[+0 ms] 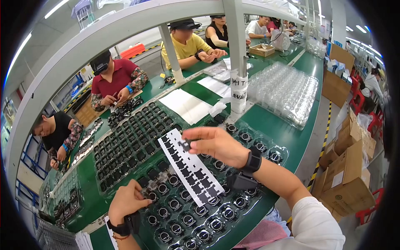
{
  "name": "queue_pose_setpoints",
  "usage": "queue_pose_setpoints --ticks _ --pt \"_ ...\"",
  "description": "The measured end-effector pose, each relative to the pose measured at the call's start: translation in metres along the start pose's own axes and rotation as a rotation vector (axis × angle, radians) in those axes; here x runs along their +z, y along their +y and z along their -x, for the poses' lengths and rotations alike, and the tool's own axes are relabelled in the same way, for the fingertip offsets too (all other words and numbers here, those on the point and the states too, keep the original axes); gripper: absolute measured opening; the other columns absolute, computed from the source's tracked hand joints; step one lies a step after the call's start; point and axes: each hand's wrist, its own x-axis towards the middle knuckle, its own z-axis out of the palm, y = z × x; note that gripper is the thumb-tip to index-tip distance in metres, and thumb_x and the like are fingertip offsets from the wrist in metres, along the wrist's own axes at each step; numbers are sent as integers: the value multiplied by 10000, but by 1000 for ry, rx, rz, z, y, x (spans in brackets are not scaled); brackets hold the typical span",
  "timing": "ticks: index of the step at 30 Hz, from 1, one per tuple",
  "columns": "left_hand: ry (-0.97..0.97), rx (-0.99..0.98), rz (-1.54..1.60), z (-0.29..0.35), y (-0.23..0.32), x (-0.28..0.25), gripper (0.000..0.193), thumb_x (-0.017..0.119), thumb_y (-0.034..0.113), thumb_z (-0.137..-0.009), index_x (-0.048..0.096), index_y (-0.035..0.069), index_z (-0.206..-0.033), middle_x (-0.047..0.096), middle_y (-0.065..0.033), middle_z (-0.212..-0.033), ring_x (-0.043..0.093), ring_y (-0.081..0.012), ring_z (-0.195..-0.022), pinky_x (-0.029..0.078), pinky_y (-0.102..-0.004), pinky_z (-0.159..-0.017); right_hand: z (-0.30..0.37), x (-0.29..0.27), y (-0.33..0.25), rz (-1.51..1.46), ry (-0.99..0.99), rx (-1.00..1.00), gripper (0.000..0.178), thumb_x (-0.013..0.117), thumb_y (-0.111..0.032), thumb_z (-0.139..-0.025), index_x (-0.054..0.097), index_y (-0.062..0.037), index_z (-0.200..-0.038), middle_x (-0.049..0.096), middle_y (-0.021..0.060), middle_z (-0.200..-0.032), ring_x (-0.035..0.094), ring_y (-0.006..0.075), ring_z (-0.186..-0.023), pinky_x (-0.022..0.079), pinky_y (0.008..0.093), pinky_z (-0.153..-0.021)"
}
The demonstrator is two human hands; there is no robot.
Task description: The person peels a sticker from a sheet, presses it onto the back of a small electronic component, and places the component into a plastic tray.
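My right hand point(214, 146) is raised over a white sheet point(192, 168) that carries rows of black cut-out stickers. Its thumb and forefinger pinch a small black sticker point(186, 145). That sheet lies slantwise across a clear plastic tray point(170, 211) of round black parts with silvery rings. At the tray's left side rests my left hand point(127, 202), fingers bent and thumb stretched out apart from them. The thumb tip is beside one round part point(153, 196); whether it touches is unclear.
Another tray of black parts point(129, 146) lies beyond, with white paper point(185, 106) behind it. A post point(237, 83) rises from the green table point(287, 143). Stacked clear trays point(283, 91) stand at right, cardboard boxes point(348, 179) on the floor. Several people work opposite.
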Motion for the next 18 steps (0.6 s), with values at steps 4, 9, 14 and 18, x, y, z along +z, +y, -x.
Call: queue_pose_setpoints --ticks 4,9,14,18 --pt "-293 592 691 7 16 16 544 737 123 -700 501 -8 -1172 557 -116 -1065 551 -168 -980 439 -269 -820 3 -10 27 -216 -32 94 113 547 -3 -856 581 18 -962 536 118 -1184 594 180 -960 486 283 -893" --pt "-799 1168 1203 -10 33 53 420 673 19 -718 520 -35 -1106 518 -142 -1087 507 -238 -1034 377 -346 -924 -3 -15 56 -323 -29 210 114 559 -42 -863 567 -19 -974 566 83 -1119 569 195 -1017 456 320 -930" --pt "-636 905 1462 -17 53 69 411 667 -15 -679 493 12 -1051 555 -143 -1037 545 -228 -968 419 -331 -876 1 -16 62 -139 5 172 119 583 -129 -871 570 -84 -980 576 4 -980 561 106 -918 451 250 -836" --pt "-553 653 1644 -31 53 80 473 609 -107 -684 436 73 -1085 590 -120 -991 594 -213 -895 471 -295 -823 3 -11 61 -79 -6 175 155 586 -147 -873 564 -81 -1012 563 -27 -895 530 64 -808 448 231 -756"
